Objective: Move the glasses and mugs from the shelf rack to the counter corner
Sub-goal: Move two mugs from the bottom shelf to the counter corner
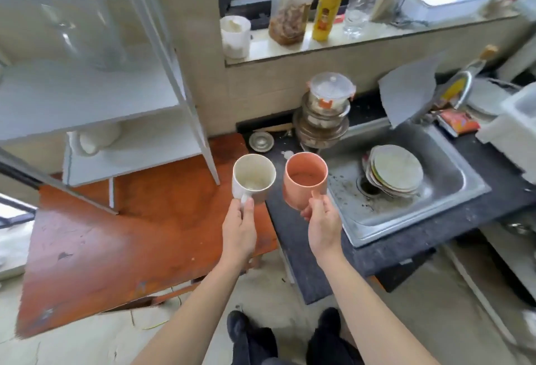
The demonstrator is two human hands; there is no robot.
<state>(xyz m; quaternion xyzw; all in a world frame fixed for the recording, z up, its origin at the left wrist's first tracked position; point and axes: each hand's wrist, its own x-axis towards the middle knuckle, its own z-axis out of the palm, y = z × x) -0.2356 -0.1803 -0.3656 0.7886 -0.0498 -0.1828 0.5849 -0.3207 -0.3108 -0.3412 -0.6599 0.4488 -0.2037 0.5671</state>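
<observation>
Left hand point(239, 228) gripping white mug point(253, 177) by handle, right hand point(323, 224) gripping pink mug point(305, 180); both looking empty, plates point(396, 170) sitting in sink point(452, 190).

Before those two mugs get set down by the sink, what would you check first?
1. Left hand grip on the white mug: fingers around the handle, ok.
2. Right hand grip on the pink mug: ok.
3. Mugs upright: both open upward, ok.
4. Mugs empty: nothing seen to spill, though the insides look stained, ok.
5. Landing spot on the dark counter: a small lid and stacked pots crowd the corner, with a bare strip nearer the person; not ok at the very corner.
6. More left on the rack: a white mug lies on the lower shelf and glasses stand above, not ok.
</observation>
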